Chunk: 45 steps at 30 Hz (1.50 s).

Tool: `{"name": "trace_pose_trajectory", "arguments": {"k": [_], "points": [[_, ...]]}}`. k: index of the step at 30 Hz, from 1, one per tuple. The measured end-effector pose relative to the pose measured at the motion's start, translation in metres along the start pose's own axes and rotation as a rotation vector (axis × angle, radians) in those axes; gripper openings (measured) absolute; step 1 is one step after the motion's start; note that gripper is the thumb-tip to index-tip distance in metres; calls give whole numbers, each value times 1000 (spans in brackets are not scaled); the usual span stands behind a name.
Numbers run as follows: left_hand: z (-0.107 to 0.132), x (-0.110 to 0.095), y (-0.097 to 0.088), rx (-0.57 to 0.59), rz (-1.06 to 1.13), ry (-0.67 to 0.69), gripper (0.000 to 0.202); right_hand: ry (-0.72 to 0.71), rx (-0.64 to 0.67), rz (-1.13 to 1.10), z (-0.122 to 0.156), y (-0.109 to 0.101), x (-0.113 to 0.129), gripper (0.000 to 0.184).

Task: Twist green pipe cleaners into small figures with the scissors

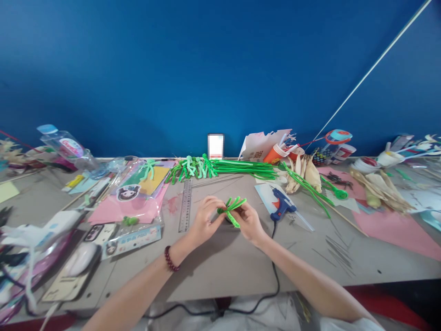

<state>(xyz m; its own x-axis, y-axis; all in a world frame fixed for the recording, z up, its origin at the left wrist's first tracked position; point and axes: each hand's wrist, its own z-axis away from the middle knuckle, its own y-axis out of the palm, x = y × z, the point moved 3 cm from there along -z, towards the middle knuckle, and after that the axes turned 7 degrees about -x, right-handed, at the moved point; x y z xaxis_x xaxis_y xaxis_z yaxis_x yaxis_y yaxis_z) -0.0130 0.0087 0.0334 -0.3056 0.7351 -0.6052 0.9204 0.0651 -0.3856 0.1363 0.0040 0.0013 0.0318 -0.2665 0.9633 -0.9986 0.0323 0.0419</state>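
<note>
Both my hands meet at the middle of the grey table (220,266). My left hand (204,220), with a dark red bead bracelet (170,258) on its wrist, pinches one side of a small bundle of green pipe cleaners (232,208). My right hand (248,221) grips the other side of the same bundle, fingers curled round it. The bundle's looped ends stick up and to the right between the two hands.
A blue glue gun (281,203) lies just right of my hands, its black cord running to the table's front edge. A metal ruler (185,205) lies to the left. Behind are a pile of green pipe cleaners (241,168), pink paper (120,209), a plastic bottle (69,148), dried husks (306,177), paper cups (275,154).
</note>
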Motion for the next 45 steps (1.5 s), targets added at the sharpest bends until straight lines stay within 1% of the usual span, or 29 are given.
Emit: {"name": "trace_pose_trajectory", "arguments": {"k": [3,7,14,22,31,45], "points": [[0,-1,0,-7,13,-9,8,18,-8,-2,0,0,1,17],[2,0,0,-64,-19,-36,9,64,-33,-18,0,0,1,18],[5,-2,1,-102,-73,-15,10,71,-34,-45,1,1,-1,18],[3,-4,2,-99,-8,-36,11,35,-32,-50,1,0,-2,14],[2,-1,2,-72,15,-59,8,6,-72,7,2,-1,-2,15],[-2,-2,0,-13,50,-79,5,20,-32,-5,1,0,2,13]]}}
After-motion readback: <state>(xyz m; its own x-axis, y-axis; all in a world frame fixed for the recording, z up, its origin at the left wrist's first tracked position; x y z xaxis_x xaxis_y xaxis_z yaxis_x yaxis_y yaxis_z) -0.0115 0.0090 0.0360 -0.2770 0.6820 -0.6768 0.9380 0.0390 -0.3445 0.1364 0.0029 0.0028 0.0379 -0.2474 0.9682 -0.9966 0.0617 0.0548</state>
